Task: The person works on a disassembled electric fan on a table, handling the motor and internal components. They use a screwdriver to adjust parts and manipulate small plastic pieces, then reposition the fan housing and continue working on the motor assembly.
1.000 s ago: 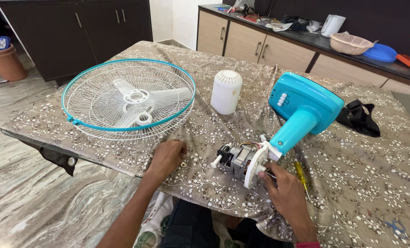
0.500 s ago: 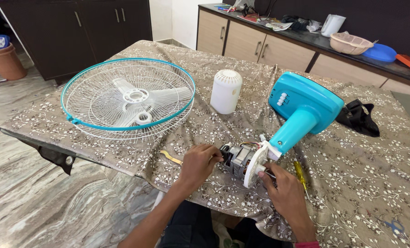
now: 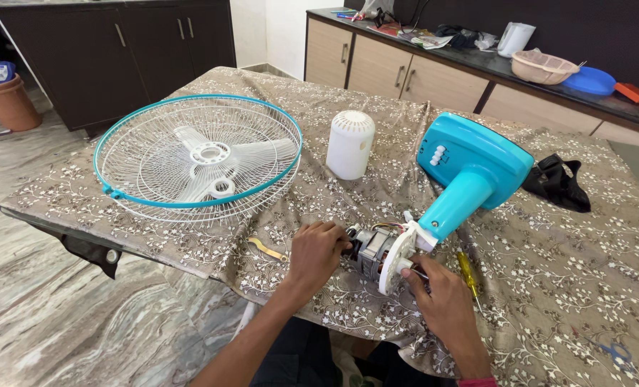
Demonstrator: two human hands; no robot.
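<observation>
The left hand (image 3: pixel 316 251) is wrapped around the bare grey metal fan motor (image 3: pixel 368 249), gripping its front end. The right hand (image 3: pixel 440 295) presses fingers against the round white plastic motor mount (image 3: pixel 398 256); whether it pinches something small there cannot be told. The motor lies near the front edge of the table (image 3: pixel 592 287) with its floral brown cloth, joined to the turquoise plastic fan stand and base (image 3: pixel 470 168). Just beside the hands lie a yellow-handled screwdriver (image 3: pixel 468 271) and a small brass-coloured flat tool (image 3: pixel 266 248). Farther off, the white cylindrical motor cover (image 3: pixel 350 145) stands upright and the turquoise-rimmed white wire guard with blades (image 3: pixel 198 158) lies flat. Judging by this, stripping is well advanced; only the motor remains attached.
</observation>
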